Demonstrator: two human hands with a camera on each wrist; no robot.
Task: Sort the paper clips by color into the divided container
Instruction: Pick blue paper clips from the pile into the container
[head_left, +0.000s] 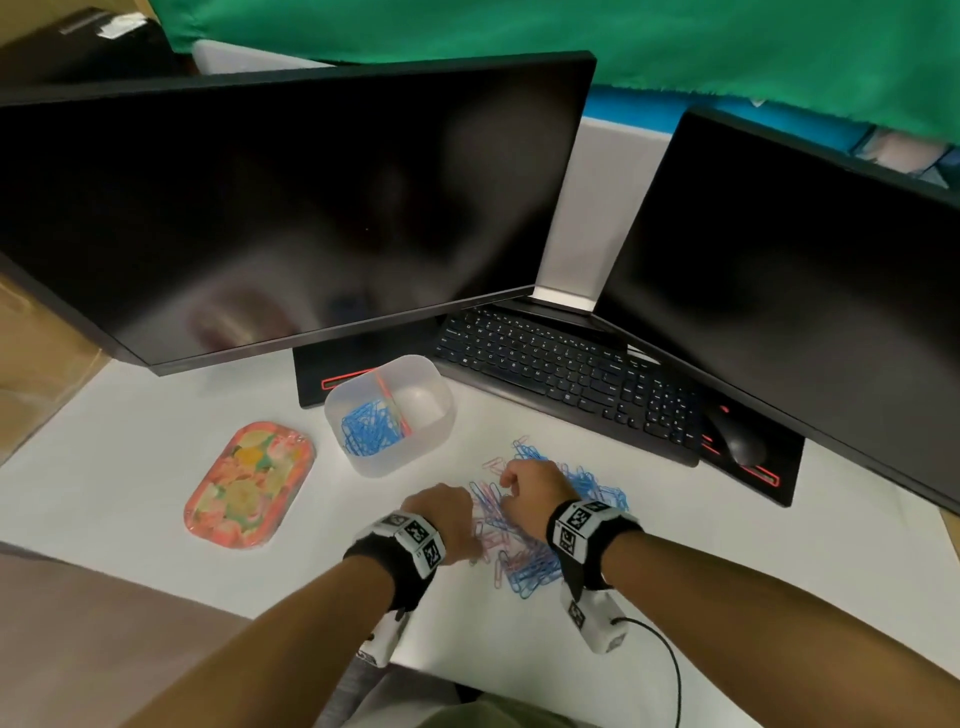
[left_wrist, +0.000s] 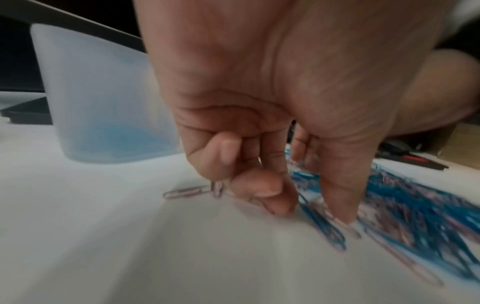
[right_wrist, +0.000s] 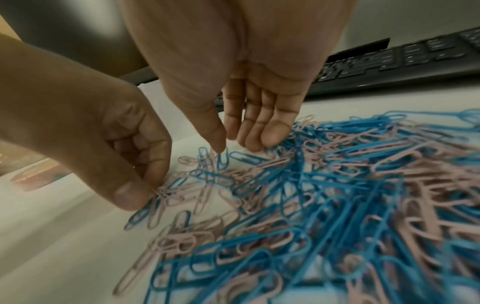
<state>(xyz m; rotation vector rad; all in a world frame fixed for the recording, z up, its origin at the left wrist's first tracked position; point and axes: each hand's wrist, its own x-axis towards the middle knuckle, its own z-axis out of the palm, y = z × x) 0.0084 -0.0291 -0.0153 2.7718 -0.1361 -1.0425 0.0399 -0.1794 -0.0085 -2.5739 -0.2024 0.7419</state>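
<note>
The loose paper clips (head_left: 540, 525), blue and pink mixed, lie in a spread heap on the white worktop (head_left: 156, 467), just in front of the divided container (head_left: 389, 413). That frosted container stands slightly behind and to the left of the heap; its left compartment holds a bunch of blue clips (head_left: 369, 426), a thin pink divider (head_left: 395, 402) runs across the middle, and what lies in the right compartment cannot be made out.

The left hand (head_left: 441, 512) is at the heap's left edge, its grip pressed together: thumb and fingertips (right_wrist: 130, 195) pinch a small bunch of pink clips (right_wrist: 166, 191) right at the worktop. The right hand (head_left: 530, 486) hovers over the far side of the heap with its grip spread loosely, thumb and fingers (right_wrist: 259, 125) pointing down at the clips, holding nothing that can be seen.

Left of the container a floral tray (head_left: 249, 486) lies flat on the worktop. Behind the container stands a dark monitor (head_left: 291, 208); to its right are a black keyboard (head_left: 561, 374), a mouse (head_left: 740, 436) and a second monitor (head_left: 810, 291).
</note>
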